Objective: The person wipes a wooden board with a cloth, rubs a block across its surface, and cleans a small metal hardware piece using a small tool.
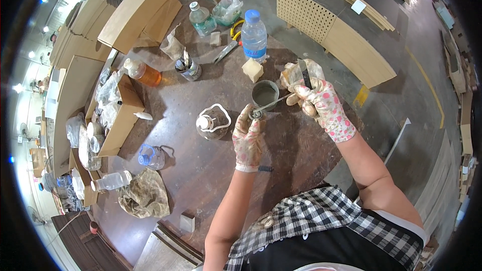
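My left hand (248, 143), in a pink-spotted, stained white glove, is closed around a small round cap-like piece (255, 114) with grey material in it. My right hand (321, 105), gloved alike, pinches a thin light stick (275, 102) whose tip meets that piece. A dark flat strip (305, 74) rises from the same hand; whether it belongs to the stick I cannot tell. Just beyond the left fingers stands a grey cup (265, 95) with grey matter inside. Behind the right hand lies a stained cloth-like thing (288, 74), partly hidden.
A yellowish block (252, 70) and a blue-capped water bottle (254, 37) stand beyond the cup. Left of my left hand is a clear jug (212, 123). Scissors (226, 51), an amber bottle (143, 73), a rag (144, 194) and an open box (120, 115) share the brown table (201, 170).
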Available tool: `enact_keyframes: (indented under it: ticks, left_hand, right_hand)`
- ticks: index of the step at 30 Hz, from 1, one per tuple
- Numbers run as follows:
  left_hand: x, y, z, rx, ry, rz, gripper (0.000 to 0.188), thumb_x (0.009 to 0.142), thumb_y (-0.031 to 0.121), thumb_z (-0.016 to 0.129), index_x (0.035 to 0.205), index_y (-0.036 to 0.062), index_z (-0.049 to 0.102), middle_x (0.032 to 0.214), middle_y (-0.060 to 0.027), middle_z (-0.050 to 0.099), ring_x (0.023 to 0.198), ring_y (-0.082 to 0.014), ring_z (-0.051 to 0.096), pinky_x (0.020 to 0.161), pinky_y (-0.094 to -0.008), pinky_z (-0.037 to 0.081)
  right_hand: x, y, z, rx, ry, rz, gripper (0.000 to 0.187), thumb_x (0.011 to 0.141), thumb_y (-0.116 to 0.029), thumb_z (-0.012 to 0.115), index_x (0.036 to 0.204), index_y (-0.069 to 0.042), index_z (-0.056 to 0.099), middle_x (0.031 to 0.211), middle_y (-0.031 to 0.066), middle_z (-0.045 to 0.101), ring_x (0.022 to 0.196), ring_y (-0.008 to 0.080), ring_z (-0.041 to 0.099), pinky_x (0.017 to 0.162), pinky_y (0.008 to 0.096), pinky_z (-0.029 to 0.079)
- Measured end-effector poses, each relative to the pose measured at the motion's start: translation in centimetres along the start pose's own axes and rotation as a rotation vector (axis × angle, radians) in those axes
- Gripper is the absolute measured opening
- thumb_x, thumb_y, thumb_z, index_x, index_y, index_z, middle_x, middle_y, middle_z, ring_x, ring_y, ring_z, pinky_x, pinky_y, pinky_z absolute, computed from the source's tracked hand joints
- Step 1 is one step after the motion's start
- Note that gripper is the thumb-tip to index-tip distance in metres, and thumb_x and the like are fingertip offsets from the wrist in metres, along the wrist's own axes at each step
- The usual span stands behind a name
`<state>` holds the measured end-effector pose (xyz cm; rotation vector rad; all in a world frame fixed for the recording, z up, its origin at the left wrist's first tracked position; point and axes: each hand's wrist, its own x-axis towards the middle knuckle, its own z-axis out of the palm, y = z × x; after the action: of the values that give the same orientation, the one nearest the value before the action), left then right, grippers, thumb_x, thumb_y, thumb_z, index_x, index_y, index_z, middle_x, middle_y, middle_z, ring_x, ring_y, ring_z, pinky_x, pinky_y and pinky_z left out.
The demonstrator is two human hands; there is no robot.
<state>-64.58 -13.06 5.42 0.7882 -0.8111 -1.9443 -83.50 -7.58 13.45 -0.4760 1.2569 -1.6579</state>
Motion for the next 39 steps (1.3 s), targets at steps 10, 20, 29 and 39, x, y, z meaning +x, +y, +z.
enact_keyframes:
  ticks: [10, 20, 29, 39]
  left_hand:
    - [-0.7, 0.3, 0.2, -0.036, -0.03, 0.021, 0.047, 0.088, 0.004, 0.058, 0.131, -0.0005, 0.041, 0.112, -0.0064, 0.057, 0.097, -0.0155, 0.059, 0.085, -0.0266, 0.049]
    - [-1.4, 0.6, 0.1, -0.038, -0.041, 0.032, 0.046, 0.087, 0.003, 0.057, 0.131, -0.001, 0.042, 0.116, -0.0072, 0.055, 0.101, -0.0166, 0.057, 0.087, -0.0287, 0.048]
    - [-2.7, 2.0, 0.7, -0.056, -0.055, 0.051, 0.049, 0.086, 0.006, 0.06, 0.131, -0.0013, 0.041, 0.12, -0.0075, 0.053, 0.102, -0.0171, 0.056, 0.087, -0.0308, 0.047]
    - [-3.9, 2.4, 0.9, -0.089, -0.08, 0.059, 0.055, 0.085, 0.01, 0.063, 0.132, -0.0031, 0.039, 0.119, -0.0092, 0.053, 0.102, -0.0188, 0.056, 0.089, -0.0309, 0.047]
  right_hand:
    - [-0.3, 0.7, 0.5, -0.088, -0.028, 0.04, 0.027, 0.085, -0.005, 0.06, 0.111, -0.004, 0.053, 0.086, 0.0075, 0.064, 0.054, 0.0064, 0.054, 0.038, 0.0155, 0.035]
    - [-1.8, 0.0, 1.1, 0.072, -0.084, 0.163, 0.014, 0.086, -0.009, 0.061, 0.097, 0.0, 0.063, 0.074, 0.0112, 0.067, 0.04, 0.0004, 0.045, 0.034, 0.0155, 0.03]
    - [-2.4, 0.9, 0.2, 0.212, -0.164, 0.286, 0.015, 0.09, -0.01, 0.055, 0.098, 0.002, 0.06, 0.074, 0.0137, 0.064, 0.037, 0.0024, 0.042, 0.035, 0.0173, 0.032]
    - [-2.4, 2.3, -1.4, 0.447, -0.281, 0.295, 0.011, 0.09, -0.007, 0.056, 0.1, -0.003, 0.058, 0.089, 0.0126, 0.062, 0.054, 0.0082, 0.054, 0.036, 0.0185, 0.036]
